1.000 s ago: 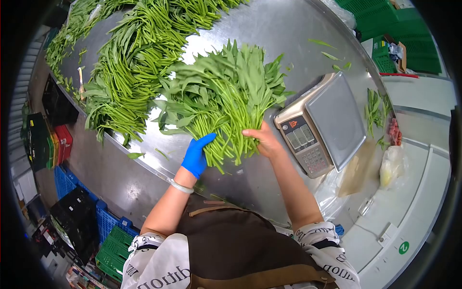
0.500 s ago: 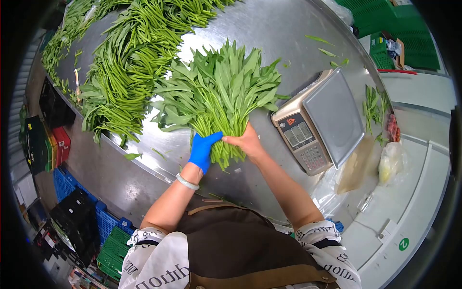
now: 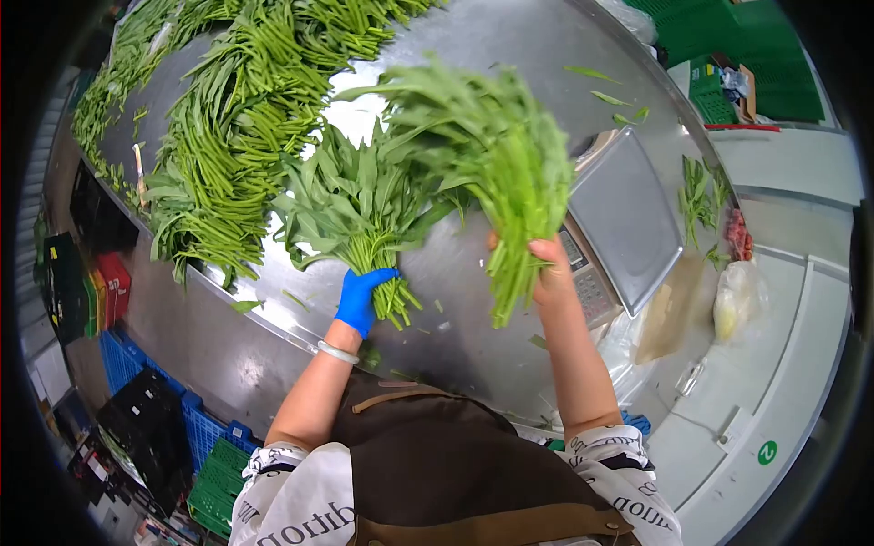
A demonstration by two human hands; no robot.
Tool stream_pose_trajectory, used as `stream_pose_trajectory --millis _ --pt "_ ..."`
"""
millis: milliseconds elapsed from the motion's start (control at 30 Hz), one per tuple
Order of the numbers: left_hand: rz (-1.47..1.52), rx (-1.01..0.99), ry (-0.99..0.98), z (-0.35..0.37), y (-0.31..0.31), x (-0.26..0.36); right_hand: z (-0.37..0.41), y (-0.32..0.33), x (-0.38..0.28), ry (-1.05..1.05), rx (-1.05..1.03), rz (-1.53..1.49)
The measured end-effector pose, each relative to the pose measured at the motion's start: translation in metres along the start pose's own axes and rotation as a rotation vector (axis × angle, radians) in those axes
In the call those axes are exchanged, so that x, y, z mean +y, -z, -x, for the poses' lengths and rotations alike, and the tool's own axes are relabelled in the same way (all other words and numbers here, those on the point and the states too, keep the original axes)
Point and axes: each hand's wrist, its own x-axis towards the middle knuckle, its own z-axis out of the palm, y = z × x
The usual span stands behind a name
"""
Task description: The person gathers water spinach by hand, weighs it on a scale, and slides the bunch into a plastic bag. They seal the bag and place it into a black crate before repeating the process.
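My left hand (image 3: 360, 298), in a blue glove, is closed round the stems of a leafy green bunch (image 3: 364, 205) low over the metal table. My bare right hand (image 3: 549, 266) grips a second bunch (image 3: 519, 173), whose leaves are blurred and lean up and to the left. This second bunch overlaps the left edge of a weighing scale (image 3: 630, 218). The scale's grey plate shows nothing on it, and part of its keypad is hidden behind my right hand and bunch. A long heap of the same greens (image 3: 228, 136) lies to the left.
Loose leaves (image 3: 699, 200), a red net bag (image 3: 738, 235) and a clear plastic bag (image 3: 739, 300) lie right of the scale on the metal table (image 3: 437, 350). Green crates (image 3: 769, 59) stand at the upper right. Blue crates (image 3: 202, 414) and a black crate (image 3: 150, 423) are at the lower left.
The greens held by both hands together are now two separate bunches. My right hand has moved right toward the scale with one; my left hand has shifted slightly left with the other.
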Motion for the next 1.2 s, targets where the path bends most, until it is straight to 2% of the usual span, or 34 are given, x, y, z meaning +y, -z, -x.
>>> stream_pose_trajectory --millis 100,233,333,367,500,567,633,733,767,867,933,967,1000,1033,1067,1133,1200 --pt "-0.027 0.035 -0.001 0.004 -0.002 0.001 0.023 -0.022 -0.044 0.244 0.010 -0.028" --pt "-0.051 0.011 -0.039 -0.005 0.007 -0.008 0.063 -0.004 -0.102 0.526 0.006 -0.029" --pt "-0.102 -0.005 -0.072 -0.007 0.008 -0.010 0.095 0.009 -0.131 0.694 0.152 0.023" --pt "-0.101 -0.025 -0.072 -0.006 0.007 -0.010 0.103 0.018 -0.136 0.726 0.141 0.015" --pt "-0.118 -0.025 -0.073 -0.005 0.008 -0.008 0.124 0.070 -0.129 0.607 0.476 -0.017" --pt "-0.133 -0.020 -0.066 -0.006 0.008 -0.009 0.120 0.132 -0.110 0.365 0.738 0.345" --pt "-0.172 -0.032 -0.062 -0.008 0.009 -0.010 0.116 0.146 -0.097 0.053 0.891 0.611" --pt "-0.185 -0.058 -0.075 -0.006 0.010 -0.009 0.130 0.138 -0.094 0.207 0.995 0.506" --pt "-0.174 -0.058 -0.081 -0.006 0.011 -0.009 0.132 0.140 -0.085 0.301 1.175 0.576" --pt "-0.138 -0.069 -0.094 -0.004 0.005 -0.009 0.146 0.088 -0.077 0.710 1.395 1.437" --pt "-0.136 -0.080 -0.084 0.004 -0.002 -0.006 0.144 0.043 -0.052 0.787 1.150 1.524" --pt "-0.149 -0.074 -0.085 0.012 -0.013 -0.003 0.138 0.034 -0.028 0.626 0.887 1.426" --pt "-0.156 -0.076 -0.102 0.021 -0.026 -0.001 0.130 0.008 -0.014 0.423 0.664 1.499" --pt "-0.148 -0.079 -0.084 0.026 -0.033 -0.003 0.114 0.005 0.020 0.562 0.437 1.462" --pt "-0.139 -0.082 -0.069 0.031 -0.040 -0.005 0.099 -0.009 0.051 0.514 0.361 1.373" --pt "-0.130 -0.103 -0.067 0.027 -0.036 -0.021 0.067 -0.020 0.107 0.056 0.233 0.963" --pt "-0.092 -0.078 0.052 0.020 -0.022 -0.037 0.054 -0.023 0.131 -0.105 0.250 0.833"
